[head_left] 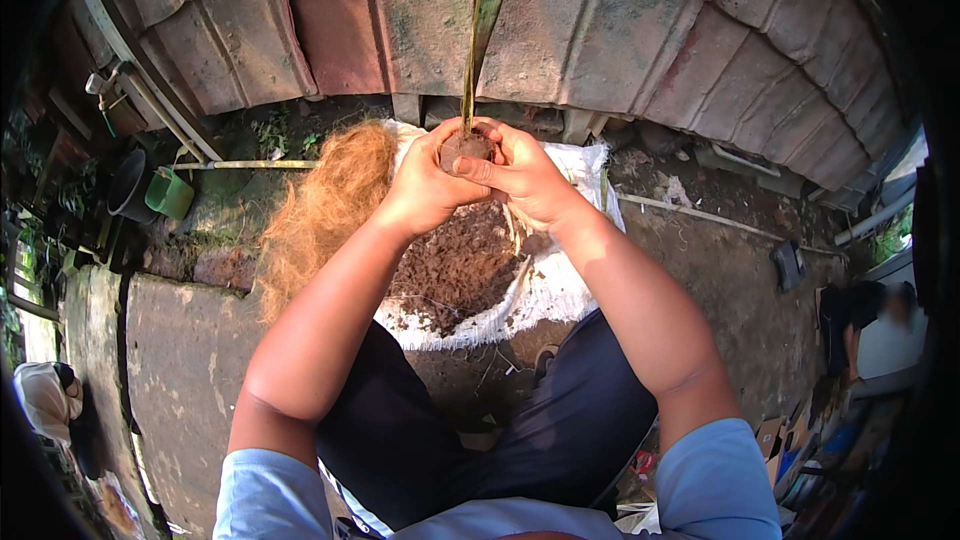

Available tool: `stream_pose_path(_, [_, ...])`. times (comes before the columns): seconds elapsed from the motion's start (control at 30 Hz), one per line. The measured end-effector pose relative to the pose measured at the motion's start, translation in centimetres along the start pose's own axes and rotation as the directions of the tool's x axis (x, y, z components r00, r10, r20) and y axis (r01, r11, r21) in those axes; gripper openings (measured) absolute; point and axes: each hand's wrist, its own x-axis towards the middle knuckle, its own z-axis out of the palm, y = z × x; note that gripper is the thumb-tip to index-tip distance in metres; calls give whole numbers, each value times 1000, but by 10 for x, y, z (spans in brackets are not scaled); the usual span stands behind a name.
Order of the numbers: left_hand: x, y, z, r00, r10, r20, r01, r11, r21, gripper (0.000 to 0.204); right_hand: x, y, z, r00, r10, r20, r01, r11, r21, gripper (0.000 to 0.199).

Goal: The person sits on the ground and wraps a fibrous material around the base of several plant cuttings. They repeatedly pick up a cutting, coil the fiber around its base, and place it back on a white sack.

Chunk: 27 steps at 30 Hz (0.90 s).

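Observation:
My left hand and my right hand are cupped together around a round ball of dark soil. A thin green plant shoot rises straight up from the ball. Both hands press the ball from its sides, held over an open white sack that lies flat with a heap of brown soil on it. A pile of tan coconut fibre lies just left of the sack, beside my left forearm.
A brick wall stands close behind the sack. A green cup and a black pot sit at the left near white pipes. A concrete slab lies lower left. A thin pipe crosses the dirt at the right.

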Motion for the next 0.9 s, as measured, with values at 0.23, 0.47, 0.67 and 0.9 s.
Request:
stream_pose_path(0.23, [3, -28, -1, 988, 133, -79, -118, 978, 173, 56, 5, 17, 15, 978, -176, -109, 168, 983, -79, 44])
stream_pose_path(0.47, [1, -17, 5, 984, 71, -161, -24, 962, 273, 60, 1, 4, 16, 990, 43, -136, -36, 998, 55, 53])
stream_pose_path(0.67, [3, -19, 9, 941, 269, -203, -117, 825, 552, 59, -1, -11, 9, 974, 228, 14, -224, 937, 269, 49])
stream_pose_path(0.9, [4, -18, 23, 899, 390, -201, -56, 557, 829, 59, 0, 1, -1, 972, 210, -102, -170, 938, 302, 30])
